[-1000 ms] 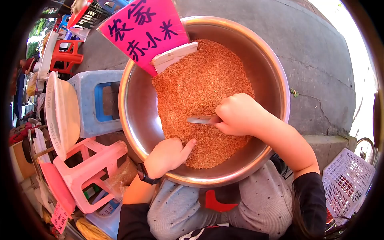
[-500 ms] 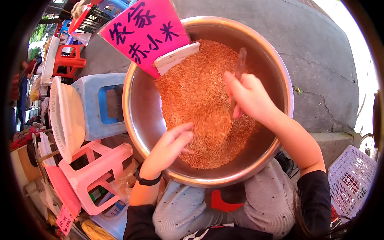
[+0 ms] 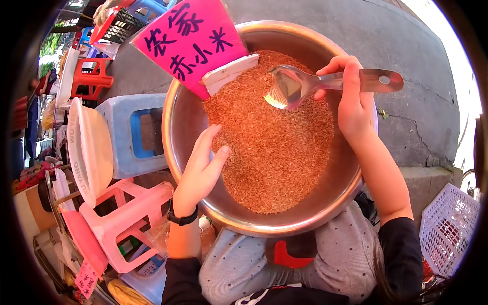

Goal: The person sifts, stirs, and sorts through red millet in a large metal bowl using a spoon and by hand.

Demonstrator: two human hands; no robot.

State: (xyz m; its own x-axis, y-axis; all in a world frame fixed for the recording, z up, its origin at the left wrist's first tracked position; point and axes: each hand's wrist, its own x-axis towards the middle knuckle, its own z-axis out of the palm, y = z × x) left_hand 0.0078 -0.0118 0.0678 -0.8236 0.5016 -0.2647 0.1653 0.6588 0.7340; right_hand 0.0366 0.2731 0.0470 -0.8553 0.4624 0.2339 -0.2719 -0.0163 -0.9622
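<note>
A wide metal bowl (image 3: 189, 117) holds a heap of reddish-brown grain (image 3: 274, 157). My right hand (image 3: 352, 104) grips the handle of a large metal spoon (image 3: 292, 87) over the far right part of the heap. The spoon's head points left and looks shiny, with no pile of grain showing on it. Over the bowl's left side, my left hand (image 3: 197, 178) is held with fingers stretched out and nothing in them; its fingertips are at the grain's edge, and I cannot tell if they touch it. A dark band circles my left wrist.
A pink sign (image 3: 190, 43) with black characters stands at the bowl's far left, with a white block (image 3: 230, 73) at its base. Left are a blue stool (image 3: 114, 134), a pink stool (image 3: 109, 218) and a tilted pale basin (image 3: 89, 152). A white plastic basket (image 3: 450, 226) is right.
My right hand has swung up and right with the spoon, whose head has come out of the grain and now points left. My left hand has drawn back up and left.
</note>
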